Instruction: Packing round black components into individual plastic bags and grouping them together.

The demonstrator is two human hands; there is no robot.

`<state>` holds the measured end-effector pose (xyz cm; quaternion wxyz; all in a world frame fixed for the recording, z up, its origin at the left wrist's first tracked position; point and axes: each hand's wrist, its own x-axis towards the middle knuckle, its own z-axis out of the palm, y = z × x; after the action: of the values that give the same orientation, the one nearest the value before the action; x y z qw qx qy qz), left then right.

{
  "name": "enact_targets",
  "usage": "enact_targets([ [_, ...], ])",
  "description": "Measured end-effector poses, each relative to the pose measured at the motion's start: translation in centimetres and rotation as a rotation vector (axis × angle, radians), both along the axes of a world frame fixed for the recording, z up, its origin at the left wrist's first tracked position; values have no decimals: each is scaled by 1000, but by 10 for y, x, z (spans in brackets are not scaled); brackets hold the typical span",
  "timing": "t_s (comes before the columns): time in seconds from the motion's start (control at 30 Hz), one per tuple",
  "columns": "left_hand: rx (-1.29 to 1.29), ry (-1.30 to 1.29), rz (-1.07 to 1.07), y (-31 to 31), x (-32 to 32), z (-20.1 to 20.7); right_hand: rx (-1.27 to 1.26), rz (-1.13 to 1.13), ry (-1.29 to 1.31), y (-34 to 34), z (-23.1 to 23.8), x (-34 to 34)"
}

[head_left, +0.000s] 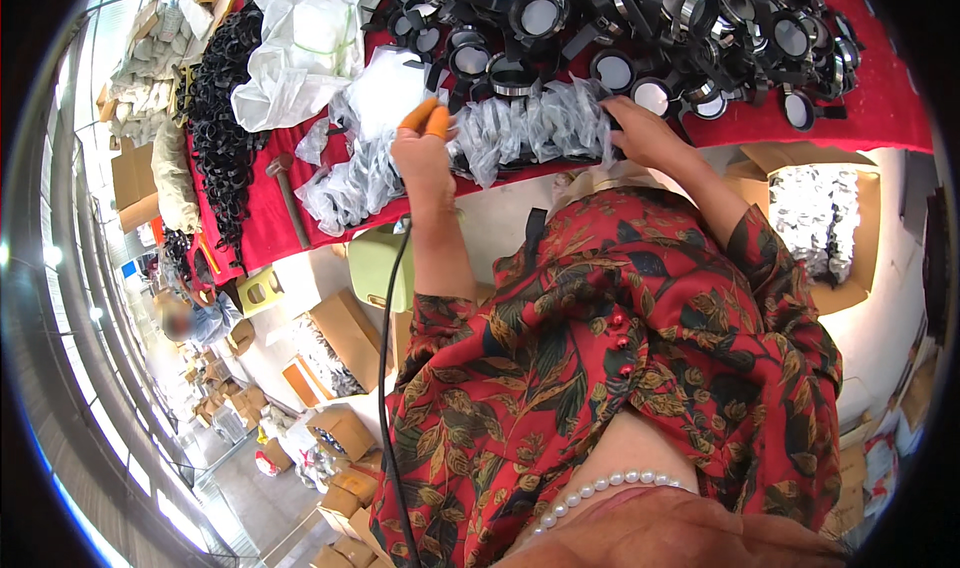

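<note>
My left hand [426, 148], with orange covers on its fingertips, is closed beside a stack of clear white plastic bags [388, 93]. Whatever its fingers pinch is too small to make out. At the right end of a row of parts in clear plastic bags [535, 128], my right hand [645, 133] curls its fingers down; what lies under them is hidden. More bagged parts [350, 188] lie left of my left forearm. Beyond both hands is a large heap of round black-and-silver parts with black handles [690, 18].
A red cloth [265, 223] covers the table. On it lie a hammer [288, 198], a pile of black parts [225, 118] and a big white plastic sack [310, 43]. A green stool [380, 268] stands below the edge. At right, a cardboard box [865, 238] holds bagged goods. Someone sits farther left.
</note>
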<state>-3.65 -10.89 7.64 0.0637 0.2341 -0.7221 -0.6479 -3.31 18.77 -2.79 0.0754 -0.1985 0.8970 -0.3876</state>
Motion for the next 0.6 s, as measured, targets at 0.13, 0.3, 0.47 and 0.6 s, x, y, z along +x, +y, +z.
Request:
enact_targets([
  [0.13,-40,93,145,-45,-7,1,-4,-179,12,21,37,3],
  [0.3,-140,35,198,-88,-25,-14,502,-50,412,27,29,9],
  [0.47,-569,23,33,-121,-47,-51,660,-72,448,24,26,6],
  [0.6,-791,-84,-60,-138,-59,-68,505,-72,430,22,31,4],
])
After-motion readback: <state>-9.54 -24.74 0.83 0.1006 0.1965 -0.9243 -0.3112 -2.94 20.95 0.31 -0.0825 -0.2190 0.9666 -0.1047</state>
